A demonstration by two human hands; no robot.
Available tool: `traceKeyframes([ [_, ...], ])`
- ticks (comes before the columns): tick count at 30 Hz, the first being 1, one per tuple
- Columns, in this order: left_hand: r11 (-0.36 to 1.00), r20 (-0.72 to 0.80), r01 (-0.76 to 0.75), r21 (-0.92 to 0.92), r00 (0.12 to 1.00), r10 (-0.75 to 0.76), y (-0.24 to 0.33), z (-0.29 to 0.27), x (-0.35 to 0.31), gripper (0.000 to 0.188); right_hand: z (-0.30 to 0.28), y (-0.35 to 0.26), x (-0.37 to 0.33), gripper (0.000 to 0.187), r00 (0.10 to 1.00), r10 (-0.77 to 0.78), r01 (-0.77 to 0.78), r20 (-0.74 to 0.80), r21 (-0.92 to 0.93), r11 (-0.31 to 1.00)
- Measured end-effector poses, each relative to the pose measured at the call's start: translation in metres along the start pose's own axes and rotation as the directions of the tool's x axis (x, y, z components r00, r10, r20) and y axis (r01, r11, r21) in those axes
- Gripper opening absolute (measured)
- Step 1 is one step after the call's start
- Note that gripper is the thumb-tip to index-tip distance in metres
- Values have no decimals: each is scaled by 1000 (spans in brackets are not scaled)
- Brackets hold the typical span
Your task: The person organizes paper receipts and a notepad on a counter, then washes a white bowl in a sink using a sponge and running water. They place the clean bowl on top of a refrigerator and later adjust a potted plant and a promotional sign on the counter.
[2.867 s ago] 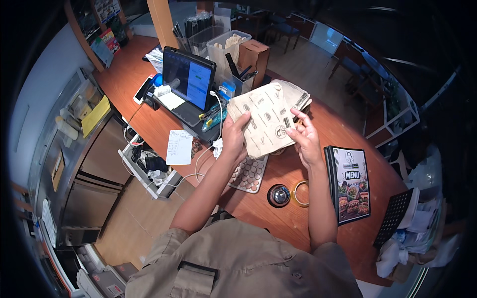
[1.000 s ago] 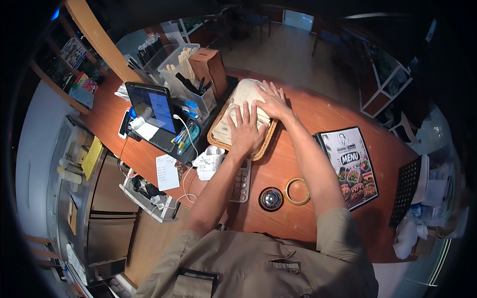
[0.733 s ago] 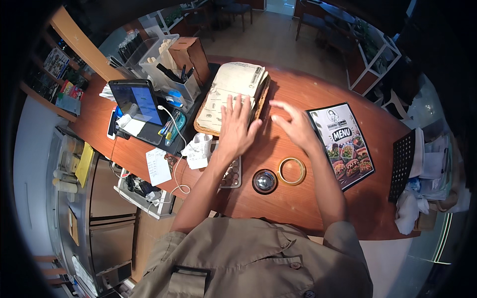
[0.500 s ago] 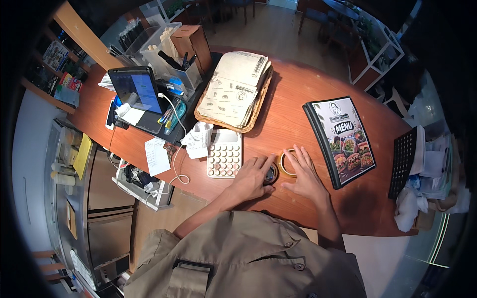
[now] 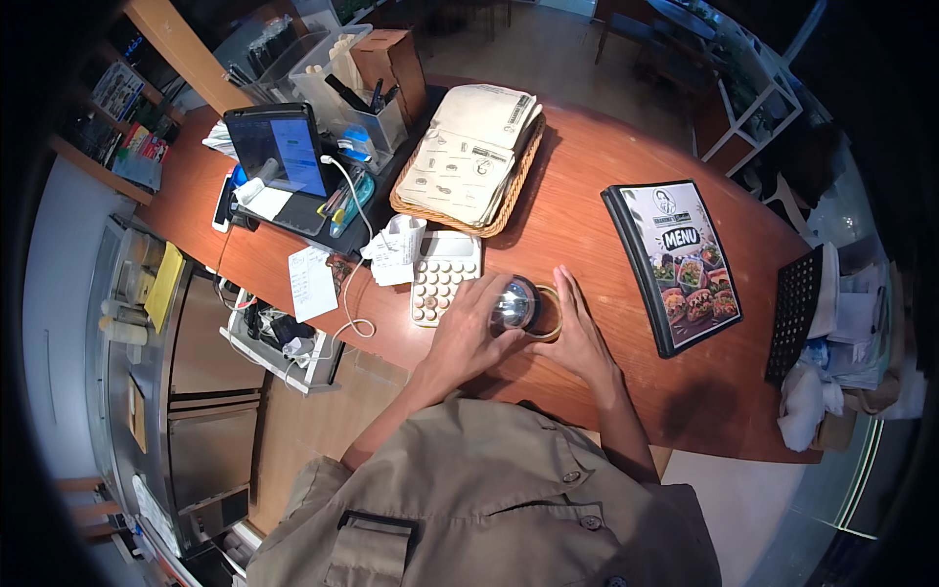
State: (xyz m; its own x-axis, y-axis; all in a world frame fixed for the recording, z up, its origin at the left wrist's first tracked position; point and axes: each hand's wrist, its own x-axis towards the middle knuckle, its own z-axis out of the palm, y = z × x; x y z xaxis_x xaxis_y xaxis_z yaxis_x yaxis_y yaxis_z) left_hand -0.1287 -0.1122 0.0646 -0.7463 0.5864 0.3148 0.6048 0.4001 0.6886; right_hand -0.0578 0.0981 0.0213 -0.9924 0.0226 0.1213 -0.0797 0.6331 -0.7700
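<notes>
On the near counter (image 5: 582,210), my left hand (image 5: 471,333) curves beside the silver bell (image 5: 515,304), my right hand (image 5: 580,339) beside the yellowish ring (image 5: 557,311), clamped or not I cannot tell.

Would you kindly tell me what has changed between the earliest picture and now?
The printed papers, held up then, have been let go and lie in the wicker basket. The left hand has come back to the bell, the right hand to the yellow ring; bell and ring look closer together. The menu and tablet stay on the counter.
</notes>
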Motion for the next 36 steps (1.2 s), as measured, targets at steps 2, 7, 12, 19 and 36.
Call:
traceKeyframes([
  [2,999,103,0,48,995,-5,1,8,9,81,11,-1,-2,130,998,31,-25,-46,125,992],
  [7,995,225,-22,100,974,-1,0,31,17,82,12,6,-7,129,998,62,-59,-9,196,979],
  [12,998,256,56,35,965,-63,-1,22,16,78,13,5,-7,126,1000,4,-5,9,143,990],
  [19,989,156,150,-14,977,-146,5,-6,12,75,21,-2,11,123,987,-160,156,-29,-95,983],
  [36,895,-135,279,347,960,-247,-26,-10,-16,76,16,-16,7,110,971,-234,226,-41,-153,962],
])
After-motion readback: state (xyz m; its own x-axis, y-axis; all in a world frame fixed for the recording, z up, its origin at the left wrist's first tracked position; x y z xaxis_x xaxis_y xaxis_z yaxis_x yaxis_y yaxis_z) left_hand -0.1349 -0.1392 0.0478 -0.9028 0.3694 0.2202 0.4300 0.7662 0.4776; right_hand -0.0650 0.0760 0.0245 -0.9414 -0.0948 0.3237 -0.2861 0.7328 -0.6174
